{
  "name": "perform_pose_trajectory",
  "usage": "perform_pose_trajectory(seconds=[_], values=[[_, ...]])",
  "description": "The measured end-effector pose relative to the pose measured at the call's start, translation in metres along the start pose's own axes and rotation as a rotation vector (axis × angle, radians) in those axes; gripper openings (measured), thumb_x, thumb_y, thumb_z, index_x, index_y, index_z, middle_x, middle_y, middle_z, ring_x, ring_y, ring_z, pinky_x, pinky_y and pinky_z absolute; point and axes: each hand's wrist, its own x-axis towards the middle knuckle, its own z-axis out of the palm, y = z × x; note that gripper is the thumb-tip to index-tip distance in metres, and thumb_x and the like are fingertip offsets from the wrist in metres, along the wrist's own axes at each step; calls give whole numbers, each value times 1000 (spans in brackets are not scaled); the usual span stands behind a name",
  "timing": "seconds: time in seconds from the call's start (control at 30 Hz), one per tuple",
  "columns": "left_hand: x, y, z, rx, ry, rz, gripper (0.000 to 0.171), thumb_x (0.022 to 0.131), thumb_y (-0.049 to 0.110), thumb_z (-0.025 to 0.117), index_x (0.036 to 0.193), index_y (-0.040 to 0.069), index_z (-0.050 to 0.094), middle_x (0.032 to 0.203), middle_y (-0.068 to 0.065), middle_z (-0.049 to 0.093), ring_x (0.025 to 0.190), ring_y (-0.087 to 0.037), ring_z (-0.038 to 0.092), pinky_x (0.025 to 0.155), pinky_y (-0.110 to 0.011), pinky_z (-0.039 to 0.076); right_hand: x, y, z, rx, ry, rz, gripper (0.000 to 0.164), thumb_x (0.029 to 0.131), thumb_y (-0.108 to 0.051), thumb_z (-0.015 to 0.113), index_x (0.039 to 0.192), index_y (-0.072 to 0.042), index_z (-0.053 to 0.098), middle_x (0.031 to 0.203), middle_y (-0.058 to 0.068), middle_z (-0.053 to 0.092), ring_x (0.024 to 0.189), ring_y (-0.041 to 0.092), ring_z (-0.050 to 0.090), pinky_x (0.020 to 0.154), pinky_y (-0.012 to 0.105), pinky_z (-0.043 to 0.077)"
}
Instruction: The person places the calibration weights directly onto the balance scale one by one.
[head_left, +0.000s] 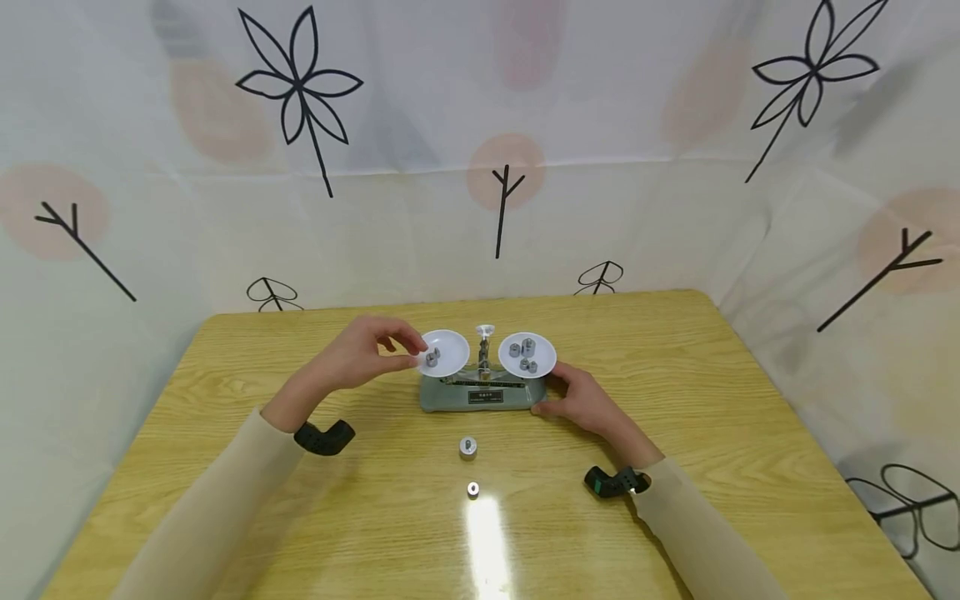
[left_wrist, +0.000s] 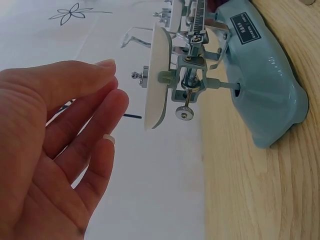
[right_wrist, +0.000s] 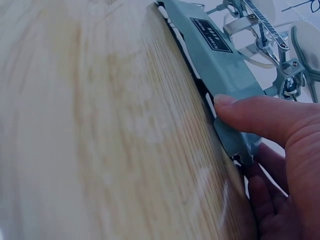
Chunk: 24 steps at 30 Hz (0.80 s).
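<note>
A balance scale with a blue-grey base [head_left: 442, 398] stands on the table. Small metal weights [head_left: 431, 360] sit on its white left pan [head_left: 454, 348], and several more weights [head_left: 528, 347] on the right pan [head_left: 547, 357]. My left hand [head_left: 367, 354] is beside the left pan, fingers loosely bent; the left wrist view shows a gap between fingertips and pan, with nothing held. My right hand [head_left: 585, 404] grips the right end of the base. In the right wrist view its thumb [right_wrist: 250, 112] presses the front side while the other fingers lie round the end.
A larger knobbed weight [head_left: 468, 449] and a smaller one [head_left: 473, 490] stand on the wooden table [head_left: 360, 525] in front of the scale. A patterned white cloth [head_left: 420, 225] hangs behind the table's back edge. Light glares on the tabletop near the smaller weight.
</note>
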Motion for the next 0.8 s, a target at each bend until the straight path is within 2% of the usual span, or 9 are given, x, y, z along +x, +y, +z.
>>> perform_pose_trajectory(seconds=[0.23,0.47,0.8], values=[[-9,-1,2,-22,8,9,16,90,12,76,105,12,74,102,0,71,94,-14,63,82,-51,51,0,-1,0,13,-6,22,73,76,-13,88,139,-2,54,138,16,56,129,34,51,104,51,43],[-20,-2,9,-66,54,15,15,89,10,76,104,14,75,101,0,72,92,-13,64,80,-40,51,2,-2,0,18,-9,33,72,76,-12,87,139,-4,55,138,13,57,128,32,51,104,49,42],[-34,-7,28,-133,54,-30,14,90,12,75,103,16,74,102,-3,73,93,-13,64,82,-41,53,3,-2,0,38,-16,17,72,76,-11,88,139,-3,55,138,15,56,129,34,51,104,51,42]])
